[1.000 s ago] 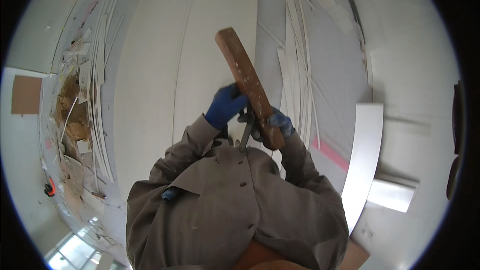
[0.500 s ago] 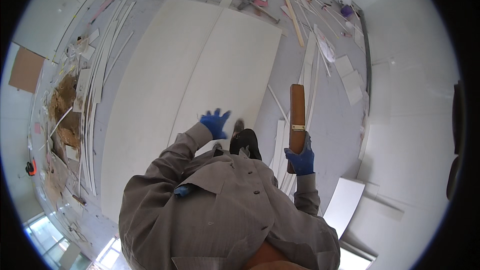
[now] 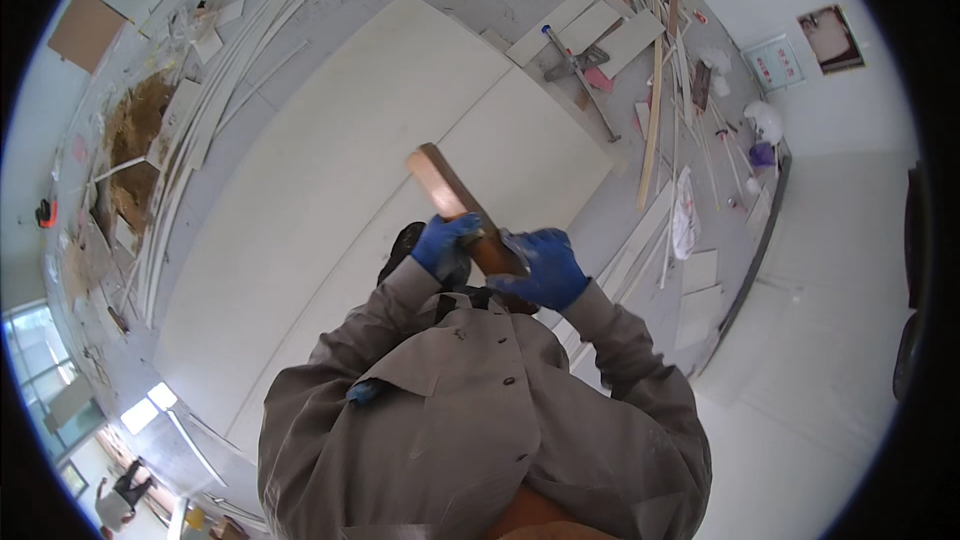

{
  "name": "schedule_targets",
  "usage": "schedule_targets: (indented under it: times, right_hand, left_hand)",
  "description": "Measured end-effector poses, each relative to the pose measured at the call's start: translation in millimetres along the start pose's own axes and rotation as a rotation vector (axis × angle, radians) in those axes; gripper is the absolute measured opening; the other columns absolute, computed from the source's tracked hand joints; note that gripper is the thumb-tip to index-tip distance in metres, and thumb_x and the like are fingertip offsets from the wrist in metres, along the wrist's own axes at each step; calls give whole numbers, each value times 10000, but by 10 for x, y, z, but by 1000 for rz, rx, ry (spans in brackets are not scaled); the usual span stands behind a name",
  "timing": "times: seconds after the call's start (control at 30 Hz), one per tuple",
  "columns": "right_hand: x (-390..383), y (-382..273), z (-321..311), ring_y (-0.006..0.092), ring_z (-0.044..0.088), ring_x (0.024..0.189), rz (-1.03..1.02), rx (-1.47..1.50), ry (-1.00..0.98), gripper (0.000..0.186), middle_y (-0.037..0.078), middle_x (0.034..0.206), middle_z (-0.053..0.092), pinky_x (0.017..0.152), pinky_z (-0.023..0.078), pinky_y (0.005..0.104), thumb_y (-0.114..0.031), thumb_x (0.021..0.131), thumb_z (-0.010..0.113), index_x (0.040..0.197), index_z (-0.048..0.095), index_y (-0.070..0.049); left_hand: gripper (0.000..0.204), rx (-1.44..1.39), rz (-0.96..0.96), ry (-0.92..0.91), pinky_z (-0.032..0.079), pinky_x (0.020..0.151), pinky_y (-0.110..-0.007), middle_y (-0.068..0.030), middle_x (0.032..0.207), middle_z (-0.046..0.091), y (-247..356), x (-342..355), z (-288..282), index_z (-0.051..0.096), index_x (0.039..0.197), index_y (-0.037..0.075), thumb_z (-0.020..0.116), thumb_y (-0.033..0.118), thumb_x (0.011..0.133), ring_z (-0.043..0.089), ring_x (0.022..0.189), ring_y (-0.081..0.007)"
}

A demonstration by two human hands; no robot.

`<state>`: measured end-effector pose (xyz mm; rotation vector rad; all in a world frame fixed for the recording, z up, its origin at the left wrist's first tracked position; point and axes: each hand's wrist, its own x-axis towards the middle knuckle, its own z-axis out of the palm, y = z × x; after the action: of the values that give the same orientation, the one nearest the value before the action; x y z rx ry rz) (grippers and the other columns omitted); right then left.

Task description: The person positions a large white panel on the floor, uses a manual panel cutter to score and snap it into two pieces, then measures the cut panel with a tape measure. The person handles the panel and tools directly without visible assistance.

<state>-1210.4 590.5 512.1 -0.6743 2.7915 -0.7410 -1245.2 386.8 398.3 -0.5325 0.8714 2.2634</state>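
A long brown wooden block (image 3: 435, 180) tilts up and leftward in front of my body. My left hand (image 3: 440, 242) in a blue glove grips it around the middle. My right hand (image 3: 540, 270), also gloved in blue, holds its lower end. Beneath them two large off-white panels (image 3: 330, 120) lie on the floor, with a long seam between them. My dark shoe (image 3: 402, 250) rests on the panels, partly hidden by my left arm.
Long white strips and rubble (image 3: 140, 160) lie to the left. Offcuts (image 3: 635, 50), a long tool (image 3: 580, 75), wooden battens (image 3: 650, 120) and a white helmet (image 3: 762, 122) lie at right, beside the wall (image 3: 830, 270). A person (image 3: 122, 495) is at lower left.
Half a second ago my right hand held the block upright at right with my left spread open; now both hands grip it, tilted, at the middle. The view has turned, bringing a person into view.
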Motion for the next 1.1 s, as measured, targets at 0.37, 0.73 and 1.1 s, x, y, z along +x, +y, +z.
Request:
schedule_targets:
  times: [0.37, 0.73, 1.1]
  right_hand:
    - [3126, 2535, -396, 224, 553, 1215, 472, 1160, -884, 843, 120, 1328, 574, 1027, 444, 335, -173, 733, 855, 1437, 421, -8]
    - [4962, 5501, -642, 219, 691, 891, 865, 1028, -668, 354, 109, 993, 717, 844, 544, 339, -188, 817, 772, 1083, 679, 24]
    - [7262, 8843, 2218, 166, 632, 766, 819, 649, -443, 381, 52, 905, 681, 727, 516, 319, -196, 756, 829, 1035, 668, 6]
  left_hand:
    - [520, 137, 48, -178, 562, 791, -336, -113, 1009, 698, 1247, 2820, 333, 575, 1238, -30, 796, 145, 802, 689, 910, -218]
    - [801, 163, -23, 310, 489, 990, -524, -181, 1453, 470, 2093, 5735, -184, 345, 1507, 139, 774, 306, 851, 480, 1306, -389]
    - [214, -750, 94, 1219, 446, 457, -324, -22, 609, 531, -512, 7511, -3133, 593, 760, 105, 769, 179, 857, 517, 462, -173]
